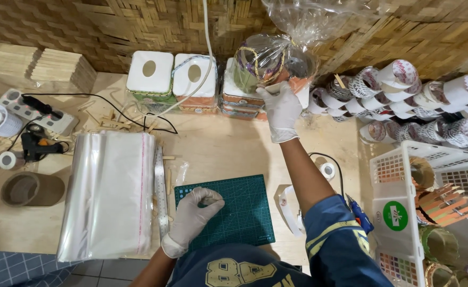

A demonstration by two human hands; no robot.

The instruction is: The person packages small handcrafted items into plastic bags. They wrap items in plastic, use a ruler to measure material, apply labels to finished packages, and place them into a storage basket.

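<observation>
Overhead, right hand outstretched, grip pinching bagged jar, left hand curled, fingertips pressed together

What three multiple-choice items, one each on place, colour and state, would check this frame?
1. Where does the left hand rest?
A. on the cutting mat
B. in the white basket
C. on the glue gun

2. What colour is the cutting mat?
A. red
B. green
C. yellow

3. How is the wrapped item in the right hand?
A. lying flat on the table
B. held up, off the table
C. inside the basket

Answers: A, the gloved fingers lie on the mat's left edge; B, its gridded surface is green; B, the raised arm lifts it above the boxes.
</observation>
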